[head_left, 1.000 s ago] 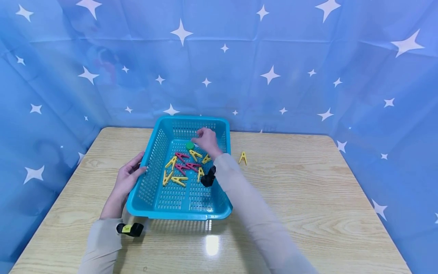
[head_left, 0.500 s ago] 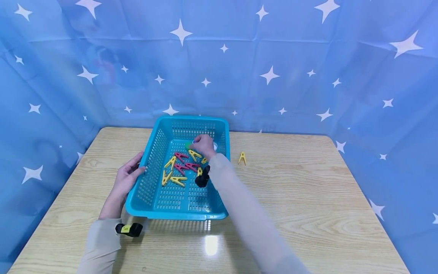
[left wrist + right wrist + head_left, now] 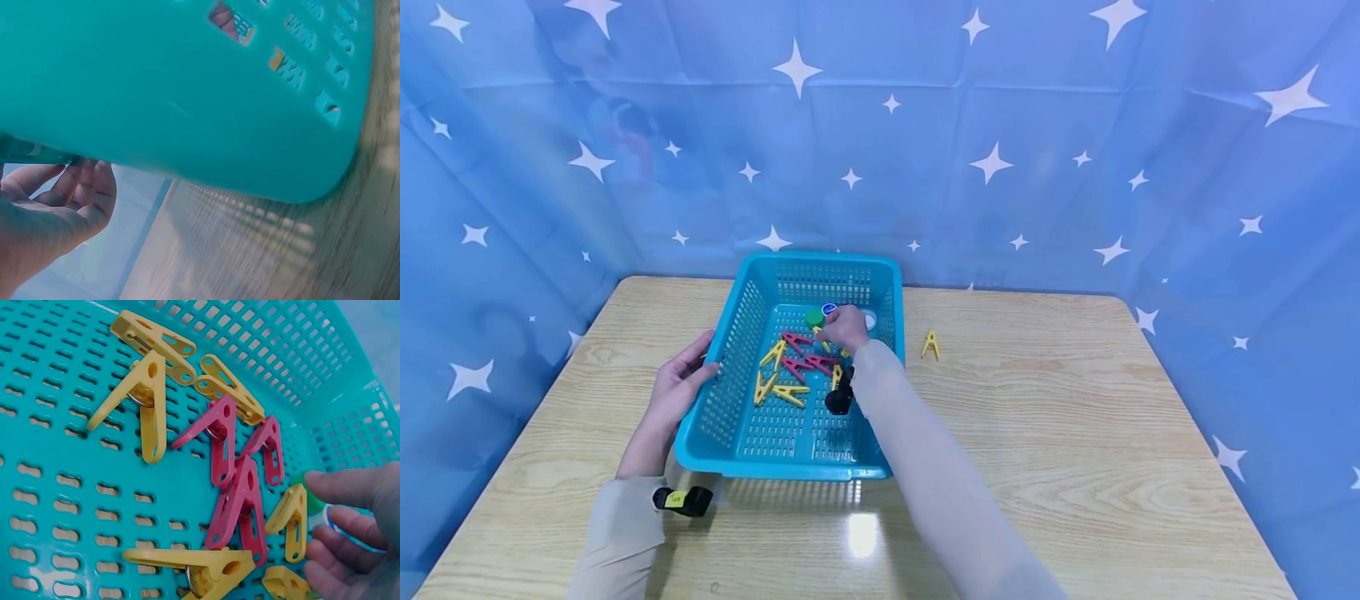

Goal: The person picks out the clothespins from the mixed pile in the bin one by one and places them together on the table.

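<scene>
A turquoise slotted plastic basket (image 3: 715, 454) stands on the table. My left hand (image 3: 679, 387) grips its left rim, thumb over the edge; in the left wrist view the curled fingers reach the rim from outside. My right hand (image 3: 846, 327) is inside the basket toward the back right. Beside its parted thumb and fingers lies a yellow clothespin (image 3: 290, 520), and a green cap (image 3: 309, 497) shows behind them. The fingertips overlap the cap in view; contact is unclear. Red clothespins (image 3: 215, 434) and more yellow clothespins (image 3: 139, 394) lie spread over the basket floor.
A blue-rimmed cap (image 3: 829, 309) and a white round cap (image 3: 869, 321) lie in the basket near the right hand. One yellow clothespin (image 3: 931, 345) lies on the wooden table (image 3: 1075, 433), right of the basket. A blue star-printed curtain (image 3: 880, 217) hangs behind the table.
My right hand has come nearer and slightly down across the basket, from the caps toward the yellow clothespin. The blue-rimmed and white caps are now uncovered. The left hand keeps its grip.
</scene>
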Motion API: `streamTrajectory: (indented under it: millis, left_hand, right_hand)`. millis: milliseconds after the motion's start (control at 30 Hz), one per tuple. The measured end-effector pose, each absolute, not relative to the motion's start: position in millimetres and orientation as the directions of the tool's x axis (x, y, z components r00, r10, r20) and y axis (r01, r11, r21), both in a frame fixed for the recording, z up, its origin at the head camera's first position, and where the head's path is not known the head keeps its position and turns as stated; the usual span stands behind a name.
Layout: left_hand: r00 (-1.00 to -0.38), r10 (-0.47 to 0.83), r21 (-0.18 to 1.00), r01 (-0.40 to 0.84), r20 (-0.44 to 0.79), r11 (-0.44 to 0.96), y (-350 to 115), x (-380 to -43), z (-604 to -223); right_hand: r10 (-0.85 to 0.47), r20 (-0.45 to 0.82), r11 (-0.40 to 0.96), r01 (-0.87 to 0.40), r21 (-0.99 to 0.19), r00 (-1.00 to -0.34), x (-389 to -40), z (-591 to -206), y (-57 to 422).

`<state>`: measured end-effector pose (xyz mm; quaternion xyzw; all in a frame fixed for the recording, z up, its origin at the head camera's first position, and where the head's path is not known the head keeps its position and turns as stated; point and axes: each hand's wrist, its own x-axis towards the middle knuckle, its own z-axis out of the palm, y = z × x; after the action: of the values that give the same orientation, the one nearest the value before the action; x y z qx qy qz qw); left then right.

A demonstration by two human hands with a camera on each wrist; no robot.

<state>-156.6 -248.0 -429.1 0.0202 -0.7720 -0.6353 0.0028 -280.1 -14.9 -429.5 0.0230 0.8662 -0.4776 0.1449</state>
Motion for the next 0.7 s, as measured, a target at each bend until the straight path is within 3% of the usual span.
streamTrajectory:
  millis: [700]
  left_hand:
    - [-0.999,-0.028,0.98,-0.025,-0.02,0.199,-248.1,-156.2,-428.5]
  right_hand:
    - [-0.096,-0.324,0.726,0.157,-0.67,-0.941,-281.6,-435.8,-17.2]
